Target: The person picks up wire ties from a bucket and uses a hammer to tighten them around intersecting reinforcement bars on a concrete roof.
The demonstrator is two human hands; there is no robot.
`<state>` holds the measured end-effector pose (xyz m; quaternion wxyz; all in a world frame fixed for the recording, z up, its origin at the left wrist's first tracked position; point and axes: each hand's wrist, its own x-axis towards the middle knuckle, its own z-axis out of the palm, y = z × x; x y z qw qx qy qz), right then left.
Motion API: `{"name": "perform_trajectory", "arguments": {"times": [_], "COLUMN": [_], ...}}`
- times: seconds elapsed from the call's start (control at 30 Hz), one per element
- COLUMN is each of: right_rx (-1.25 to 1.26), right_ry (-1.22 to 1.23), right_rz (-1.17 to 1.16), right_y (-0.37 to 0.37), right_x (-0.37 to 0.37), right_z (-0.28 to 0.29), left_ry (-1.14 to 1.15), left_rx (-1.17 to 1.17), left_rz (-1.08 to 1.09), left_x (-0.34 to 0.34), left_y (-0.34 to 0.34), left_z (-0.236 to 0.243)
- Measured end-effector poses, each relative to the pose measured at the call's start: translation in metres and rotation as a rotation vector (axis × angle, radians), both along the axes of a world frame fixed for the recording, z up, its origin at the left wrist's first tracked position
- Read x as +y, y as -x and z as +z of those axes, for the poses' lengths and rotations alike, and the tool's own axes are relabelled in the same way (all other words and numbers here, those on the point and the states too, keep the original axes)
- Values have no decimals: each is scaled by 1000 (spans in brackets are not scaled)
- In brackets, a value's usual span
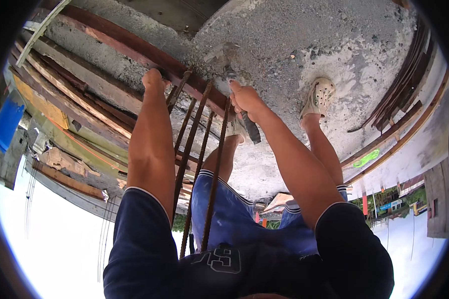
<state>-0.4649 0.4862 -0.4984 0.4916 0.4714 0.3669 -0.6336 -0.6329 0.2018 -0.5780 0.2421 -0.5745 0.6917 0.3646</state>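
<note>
A long reddish-brown beam runs slantwise over the rough concrete. At its near edge, my left hand is closed on it, with most of the fingers hidden. My right hand grips a hammer by its black handle, high up near the metal end. The hammer's head is blurred and partly hidden, close to the concrete just past the beam. Between my forearms stand several rusty ribbed steel bars, their far ends beside the beam.
Weathered planks lie at the left, near a blue container. My feet, in beige clogs, stand on the concrete. Dark steel bars and a bright green item lie at the right.
</note>
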Motion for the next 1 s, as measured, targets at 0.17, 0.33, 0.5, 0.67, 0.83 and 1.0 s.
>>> {"name": "perform_trajectory", "arguments": {"times": [0.17,0.33,0.5,0.67,0.83,1.0], "right_rx": [200,99,-45,-149,-148,-113], "right_ry": [-231,-397,43,-71,-174,-244], "right_rz": [-375,-584,-203,-434,-663,-571], "right_y": [73,37,-36,-48,-72,-110], "right_x": [95,-4,16,101,165,181], "right_z": [35,18,14,53,80,100], "left_ry": [19,41,44,347,494,-137], "left_rx": [25,-12,-79,15,190,89], "left_rz": [-44,-17,-23,-385,-892,-861], "left_x": [-22,-9,-6,8,9,72], "left_y": [-7,-4,-2,9,23,22], "left_z": [9,-9,-2,15,38,55]}}
